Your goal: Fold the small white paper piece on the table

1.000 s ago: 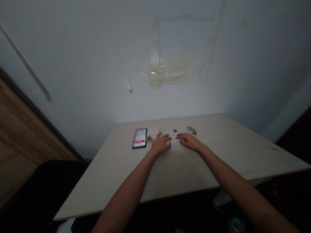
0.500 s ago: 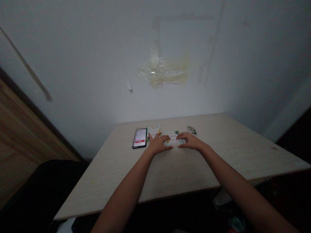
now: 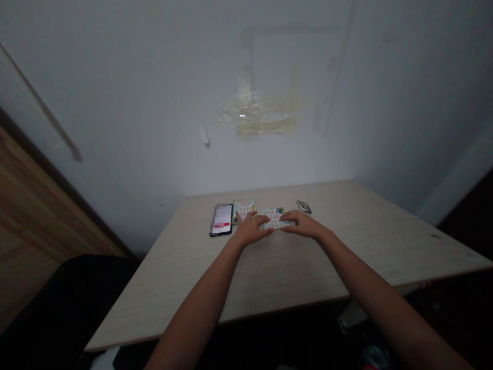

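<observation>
A small printed paper sheet (image 3: 275, 219), with rows of reddish pictures and coloured edges, lies on the table between my hands. My left hand (image 3: 251, 229) grips its left end, index finger on top and thumb at the near edge; the other fingers spread toward a second printed sheet (image 3: 244, 206). At the right end, my right hand (image 3: 303, 225) holds the same sheet with fingers on top and thumb at the near corner. Part of the second sheet is hidden behind my left fingers. Left of it lies a phone (image 3: 222, 220) with a lit screen, partly blurred out.
A small folded, colourful packet or paper (image 3: 304, 206) lies beyond my right hand. The pale wooden table (image 3: 285, 272) meets a grey wall (image 3: 162, 103) with yellowed tape (image 3: 265, 121) on it. A dark object (image 3: 77, 293) stands at the table's left side.
Both thumbs have moved slightly away from me, and the sheet's near edge sits a little farther up. The phone, second sheet and packet have stayed put.
</observation>
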A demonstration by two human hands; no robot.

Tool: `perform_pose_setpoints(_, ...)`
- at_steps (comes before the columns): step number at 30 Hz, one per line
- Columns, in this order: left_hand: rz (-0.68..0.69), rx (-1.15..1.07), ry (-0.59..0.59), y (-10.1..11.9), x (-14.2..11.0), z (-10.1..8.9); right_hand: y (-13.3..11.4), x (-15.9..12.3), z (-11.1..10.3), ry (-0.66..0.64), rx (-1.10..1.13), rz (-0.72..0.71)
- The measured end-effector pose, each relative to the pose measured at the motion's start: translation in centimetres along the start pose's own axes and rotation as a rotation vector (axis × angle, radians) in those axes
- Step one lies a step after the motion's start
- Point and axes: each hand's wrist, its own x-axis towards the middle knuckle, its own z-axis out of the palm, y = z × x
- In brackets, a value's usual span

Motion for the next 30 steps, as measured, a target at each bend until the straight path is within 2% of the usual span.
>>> perform_pose_setpoints(9,-0.019,-0.071,-0.004,-0.2,0.1,-0.1,0.8,0.2,-0.1,0.077,-0.004,0.036)
perform_pose_setpoints(21,-0.015,-0.106,0.089,-0.5,0.3,0.2,-1.1,0.6,-0.3,0.139,-0.003,0.147)
perform_pose_setpoints(26,-0.101,-0.085,0.205,0.2,0.6,0.8,-0.9,0.9,0.1,0.148,-0.028,0.169)
perform_pose_setpoints(30,-0.181,-0.074,0.229,1.0,1.0,1.2,-1.0,1.0,0.6,0.183,-0.034,0.2)
